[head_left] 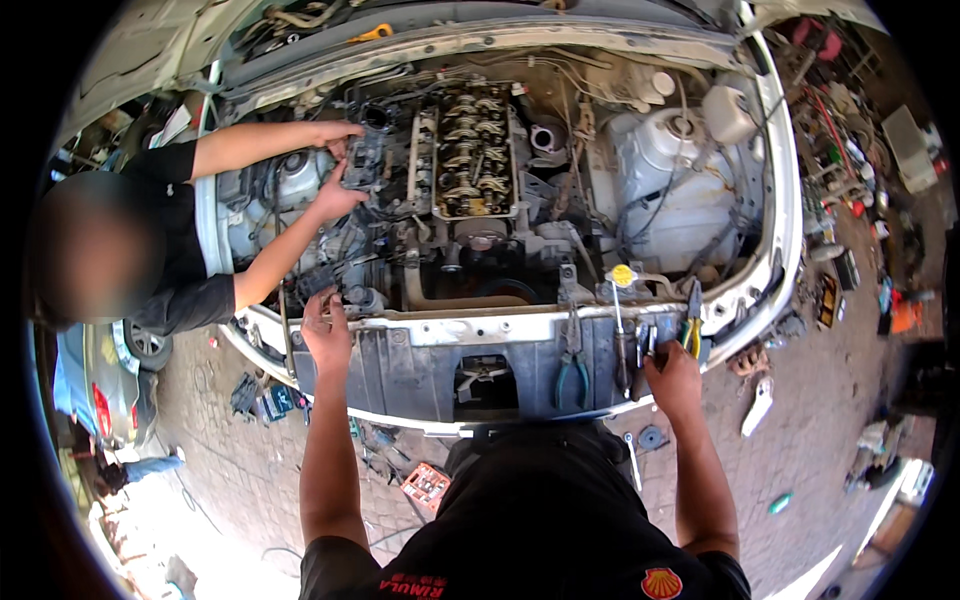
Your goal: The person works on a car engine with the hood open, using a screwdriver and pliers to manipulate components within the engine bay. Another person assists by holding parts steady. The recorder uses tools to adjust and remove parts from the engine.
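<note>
While the right hand [672, 378] rests on the front edge of the white car's open engine bay [770, 250], a small silver metal tool [645, 340] sits right at its fingertips. The tool lies on the pale front crossbar [480, 325], just above the hand. The fingers curl around the tool's lower end, but I cannot tell how tight they are, because the hand covers that part.

Just right of the tool lie yellow-handled pliers [692, 330], almost touching the hand. A little to the left lie dark blue-handled pliers [572, 365], and between them stands a thin screwdriver with a dark handle [620, 345]. A round yellow cap [623, 274] sits just above these.

The left hand [326, 335] is well apart, at the left end of the crossbar. Its fingers bend down over a black part [325, 285] at the bay's edge. What they hold is too dark to see.

In the middle of the bay is the open engine top with rows of oily metal springs [473, 150].

Another person in a black shirt [175, 240] leans in from the left. That person's two hands [338, 165] hold a dark grey engine part [365, 160].

On the brick ground [250, 470] lies a small red box [427, 486]. The car's sides bend away at the picture's rim, and the ground on the right is full of small things that are hard to make out.
</note>
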Demonstrator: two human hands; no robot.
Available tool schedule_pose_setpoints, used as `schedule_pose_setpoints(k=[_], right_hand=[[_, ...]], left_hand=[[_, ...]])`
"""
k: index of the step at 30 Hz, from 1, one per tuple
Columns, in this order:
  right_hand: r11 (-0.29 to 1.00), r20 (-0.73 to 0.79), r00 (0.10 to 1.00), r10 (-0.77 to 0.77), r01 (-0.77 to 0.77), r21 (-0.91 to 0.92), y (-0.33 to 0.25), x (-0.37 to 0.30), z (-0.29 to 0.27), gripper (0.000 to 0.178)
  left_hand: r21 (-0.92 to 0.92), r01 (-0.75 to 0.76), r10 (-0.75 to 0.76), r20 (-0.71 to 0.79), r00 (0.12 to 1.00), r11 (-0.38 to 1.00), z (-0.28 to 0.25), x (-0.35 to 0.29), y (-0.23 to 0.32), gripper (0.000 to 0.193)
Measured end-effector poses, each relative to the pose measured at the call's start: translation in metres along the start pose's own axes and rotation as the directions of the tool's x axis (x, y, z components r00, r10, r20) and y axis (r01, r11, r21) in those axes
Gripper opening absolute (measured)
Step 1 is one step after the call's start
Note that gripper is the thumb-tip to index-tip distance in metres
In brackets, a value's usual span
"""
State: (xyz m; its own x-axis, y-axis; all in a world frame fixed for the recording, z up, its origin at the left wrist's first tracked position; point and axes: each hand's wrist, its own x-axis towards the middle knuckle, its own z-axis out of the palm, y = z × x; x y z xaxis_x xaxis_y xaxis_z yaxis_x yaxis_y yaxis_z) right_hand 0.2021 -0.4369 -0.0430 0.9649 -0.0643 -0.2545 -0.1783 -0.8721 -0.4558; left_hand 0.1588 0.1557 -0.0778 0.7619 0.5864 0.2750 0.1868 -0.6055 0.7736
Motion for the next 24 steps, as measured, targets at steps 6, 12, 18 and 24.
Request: schedule_pose_setpoints(k=[6, 12, 18, 24], right_hand=[[0.997, -0.031, 0.999, 0.041, -0.043, -0.071, -0.008, 0.007, -0.016, 0.030], [0.826, 0.075, 0.984, -0.163, 0.094, 0.556, -0.043, 0.050, -0.071, 0.023], [0.808, 0.070, 0.817, -0.572, 0.547, 0.221, -0.198, 0.186, -0.045, 0.022], [0.688, 0.108, 0.715, -0.691, 0.696, -0.205, -0.250, 0.314, 0.057, 0.031]], left_hand=[[0.224, -0.088, 0.097, -0.034, 0.995, 0.971, -0.029, -0.001, 0.004, 0.018], [0.235, -0.035, 0.053, -0.073, 0.996, 0.971, -0.012, 0.024, -0.011, 0.018], [0.375, -0.007, -0.029, 0.091, 0.995, 0.927, -0.002, 0.046, -0.050, 0.022], [0.591, 0.016, -0.110, 0.123, 0.986, 0.806, 0.020, 0.040, -0.016, 0.020]])
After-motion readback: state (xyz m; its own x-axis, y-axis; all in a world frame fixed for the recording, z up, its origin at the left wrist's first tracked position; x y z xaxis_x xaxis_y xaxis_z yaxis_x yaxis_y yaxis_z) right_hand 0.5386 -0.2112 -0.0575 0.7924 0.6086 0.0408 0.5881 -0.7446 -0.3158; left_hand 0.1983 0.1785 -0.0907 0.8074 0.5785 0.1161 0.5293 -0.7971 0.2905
